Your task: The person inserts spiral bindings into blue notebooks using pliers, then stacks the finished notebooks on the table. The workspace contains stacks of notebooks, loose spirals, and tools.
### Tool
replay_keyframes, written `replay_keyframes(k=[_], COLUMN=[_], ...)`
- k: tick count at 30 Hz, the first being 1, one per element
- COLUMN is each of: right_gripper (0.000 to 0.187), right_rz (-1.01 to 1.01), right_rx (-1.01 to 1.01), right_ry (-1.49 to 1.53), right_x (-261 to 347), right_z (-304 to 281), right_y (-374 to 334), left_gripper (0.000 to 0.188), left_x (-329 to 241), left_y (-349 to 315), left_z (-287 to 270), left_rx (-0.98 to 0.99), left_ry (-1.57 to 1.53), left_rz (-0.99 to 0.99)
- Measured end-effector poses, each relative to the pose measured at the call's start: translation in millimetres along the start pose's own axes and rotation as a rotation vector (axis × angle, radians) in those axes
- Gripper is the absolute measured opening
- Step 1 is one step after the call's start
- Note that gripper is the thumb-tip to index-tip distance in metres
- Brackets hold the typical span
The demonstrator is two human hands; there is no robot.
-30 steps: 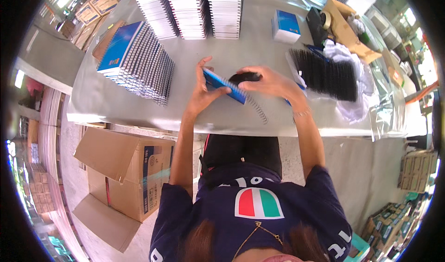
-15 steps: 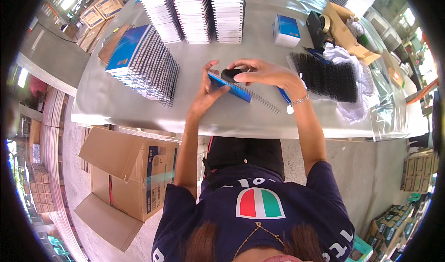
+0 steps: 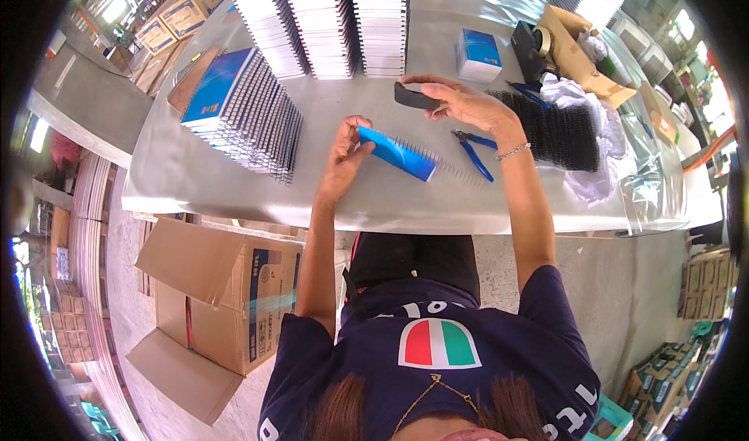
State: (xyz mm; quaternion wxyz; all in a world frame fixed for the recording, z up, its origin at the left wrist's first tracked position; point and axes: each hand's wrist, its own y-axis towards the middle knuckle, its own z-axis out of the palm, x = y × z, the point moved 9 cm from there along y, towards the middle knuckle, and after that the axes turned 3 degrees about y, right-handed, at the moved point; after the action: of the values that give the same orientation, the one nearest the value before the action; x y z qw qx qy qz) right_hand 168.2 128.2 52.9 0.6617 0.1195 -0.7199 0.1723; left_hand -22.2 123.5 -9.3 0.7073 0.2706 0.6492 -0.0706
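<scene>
My left hand (image 3: 343,154) holds the near end of a blue-covered notebook (image 3: 398,153) that is raised a little off the grey table (image 3: 234,187); thin wire teeth stick out along its right edge. Farther back and to the right, my right hand (image 3: 462,102) grips a small flat black piece (image 3: 412,98) above the table. Blue-handled pliers (image 3: 473,152) lie on the table just below my right wrist. To their right sits a heap of black wire binding combs (image 3: 555,131).
A leaning stack of bound blue notebooks (image 3: 246,113) is at the left, rows of white page stacks (image 3: 335,20) at the back, a small blue-and-white box (image 3: 477,53) behind my right hand. Open cardboard cartons (image 3: 226,301) stand on the floor at the lower left.
My right hand has lifted off the notebook and moved back and away, now holding the black piece. My left hand still holds the blue notebook, which has tilted flatter.
</scene>
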Motion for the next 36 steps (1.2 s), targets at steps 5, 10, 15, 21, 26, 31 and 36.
replay_keyframes(k=[5, 10, 15, 21, 26, 31, 36], right_gripper=[0.057, 0.058, 0.06, 0.059, 0.049, 0.056, 0.046], right_rz=[0.032, 0.005, 0.099, 0.113, 0.129, 0.125, 0.201], right_rx=[0.219, 0.223, 0.13, 0.078, -0.053, -0.101, -0.048], right_ry=[0.075, -0.743, -0.103, -0.07, -0.148, -0.196, -0.293], right_x=[-3, -41, -17, -35, -35, -42, -37], right_z=[21, 27, 29, 30, 18, 20, 26], right_y=[-14, 6, -14, -15, -4, -1, -6], left_gripper=[0.044, 0.044, 0.038, 0.036, 0.038, 0.039, 0.038], left_x=[-4, 2, 2, 4, -1, 5, 4], left_y=[-8, -11, -14, -12, -6, -9, -11], left_z=[2, 16, 10, 11, 10, 7, 6], left_rx=[0.009, -0.004, -0.018, 0.003, 0.002, 0.033, -0.021], left_ry=[-0.039, -0.057, -0.013, 0.012, 0.065, 0.084, 0.01], left_rz=[0.018, -0.09, -0.088, -0.103, -0.09, -0.113, -0.11])
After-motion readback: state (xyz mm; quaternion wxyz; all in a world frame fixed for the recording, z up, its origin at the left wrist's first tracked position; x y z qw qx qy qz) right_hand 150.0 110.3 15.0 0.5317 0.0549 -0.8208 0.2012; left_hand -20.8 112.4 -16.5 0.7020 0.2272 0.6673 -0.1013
